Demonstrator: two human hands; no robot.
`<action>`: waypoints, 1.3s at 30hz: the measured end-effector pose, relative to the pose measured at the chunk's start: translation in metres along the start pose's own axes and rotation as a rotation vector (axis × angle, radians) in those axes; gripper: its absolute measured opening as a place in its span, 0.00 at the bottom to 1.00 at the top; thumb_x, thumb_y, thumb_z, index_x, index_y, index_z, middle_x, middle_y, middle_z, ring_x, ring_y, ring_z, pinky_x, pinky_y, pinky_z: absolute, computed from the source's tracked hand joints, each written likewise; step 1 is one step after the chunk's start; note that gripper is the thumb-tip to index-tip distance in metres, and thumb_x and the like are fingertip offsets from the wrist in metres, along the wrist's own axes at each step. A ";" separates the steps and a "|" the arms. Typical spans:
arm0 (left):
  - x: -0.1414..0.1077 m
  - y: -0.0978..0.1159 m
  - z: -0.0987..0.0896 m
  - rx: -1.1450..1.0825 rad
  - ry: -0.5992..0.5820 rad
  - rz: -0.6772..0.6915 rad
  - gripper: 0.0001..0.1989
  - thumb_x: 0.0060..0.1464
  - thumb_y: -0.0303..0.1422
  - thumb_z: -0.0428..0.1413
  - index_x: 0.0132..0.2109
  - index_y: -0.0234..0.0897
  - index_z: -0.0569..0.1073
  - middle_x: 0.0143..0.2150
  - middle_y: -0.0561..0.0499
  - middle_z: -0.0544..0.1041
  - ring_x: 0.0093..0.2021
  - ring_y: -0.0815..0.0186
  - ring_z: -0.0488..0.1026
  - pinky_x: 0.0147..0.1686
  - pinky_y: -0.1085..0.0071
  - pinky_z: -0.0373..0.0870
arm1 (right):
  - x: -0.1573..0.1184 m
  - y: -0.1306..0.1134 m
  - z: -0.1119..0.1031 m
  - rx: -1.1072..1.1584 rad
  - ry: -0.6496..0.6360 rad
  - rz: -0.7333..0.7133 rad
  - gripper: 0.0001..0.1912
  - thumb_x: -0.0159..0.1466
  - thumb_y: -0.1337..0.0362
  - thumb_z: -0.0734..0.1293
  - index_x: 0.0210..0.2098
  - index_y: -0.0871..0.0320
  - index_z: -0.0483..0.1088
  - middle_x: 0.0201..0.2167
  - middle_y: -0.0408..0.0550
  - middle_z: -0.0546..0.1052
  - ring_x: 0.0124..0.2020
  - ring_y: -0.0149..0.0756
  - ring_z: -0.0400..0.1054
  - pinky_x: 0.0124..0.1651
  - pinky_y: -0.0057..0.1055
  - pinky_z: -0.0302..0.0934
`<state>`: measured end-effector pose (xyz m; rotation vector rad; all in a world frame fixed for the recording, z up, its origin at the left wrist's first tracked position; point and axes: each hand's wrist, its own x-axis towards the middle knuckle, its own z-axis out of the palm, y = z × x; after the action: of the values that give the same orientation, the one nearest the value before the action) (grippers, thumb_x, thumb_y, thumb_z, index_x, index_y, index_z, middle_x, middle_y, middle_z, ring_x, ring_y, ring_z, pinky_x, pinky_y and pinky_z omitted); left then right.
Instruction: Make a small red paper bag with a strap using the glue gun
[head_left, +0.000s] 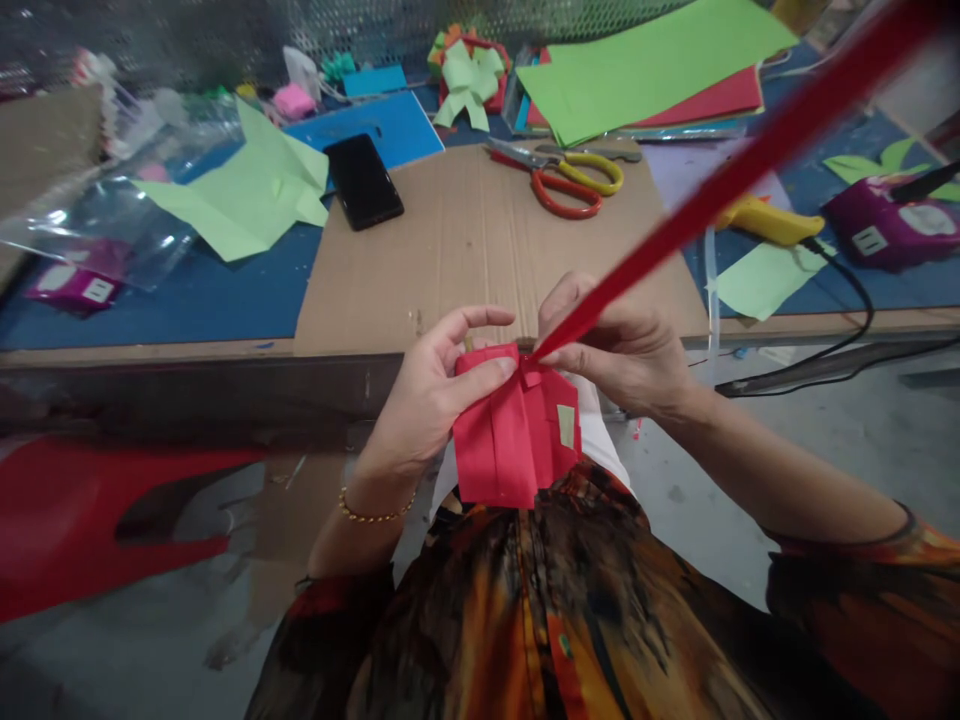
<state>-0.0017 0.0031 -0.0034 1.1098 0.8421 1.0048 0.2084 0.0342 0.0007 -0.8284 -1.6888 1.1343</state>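
A red folded paper piece [495, 450] with a small pale green patch on its right part hangs over my lap, just in front of the table edge. My left hand [442, 385] grips its upper left part, thumb on top and index finger stretched out. A long red strip [675, 235] runs from the top of the piece up to the upper right corner of the view. My right hand [615, 345] pinches that strip close to where it meets the piece. The strip hides part of the right fingers.
On the table lie a cardboard sheet [465, 250], a black phone [364, 182], orange-handled scissors [566, 195], yellow-handled scissors [600, 172], green sheets [637, 70] and a yellow glue gun [776, 220] with a black cord at right. A red chair [75, 520] stands lower left.
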 end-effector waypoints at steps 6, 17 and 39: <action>0.000 0.001 0.001 0.070 0.052 0.024 0.18 0.61 0.36 0.69 0.56 0.42 0.77 0.40 0.49 0.85 0.37 0.56 0.85 0.38 0.58 0.85 | 0.000 -0.009 -0.002 -0.087 0.033 0.007 0.29 0.56 0.29 0.77 0.24 0.48 0.77 0.27 0.49 0.74 0.34 0.43 0.67 0.38 0.44 0.65; 0.002 -0.001 0.006 0.218 0.175 0.139 0.15 0.60 0.32 0.66 0.54 0.41 0.77 0.38 0.51 0.81 0.37 0.63 0.79 0.40 0.64 0.81 | -0.005 -0.009 0.000 0.118 0.072 0.143 0.26 0.55 0.37 0.82 0.29 0.51 0.74 0.29 0.43 0.75 0.31 0.35 0.69 0.35 0.37 0.70; -0.003 0.011 0.011 0.234 0.124 0.079 0.16 0.59 0.30 0.64 0.54 0.39 0.77 0.36 0.53 0.78 0.31 0.69 0.74 0.33 0.72 0.75 | -0.011 -0.001 0.008 -0.018 0.108 0.227 0.20 0.62 0.47 0.80 0.32 0.56 0.75 0.24 0.39 0.67 0.26 0.29 0.59 0.28 0.30 0.55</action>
<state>0.0053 -0.0021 0.0102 1.2971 1.0421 1.0680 0.2045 0.0213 -0.0032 -1.0945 -1.5462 1.2044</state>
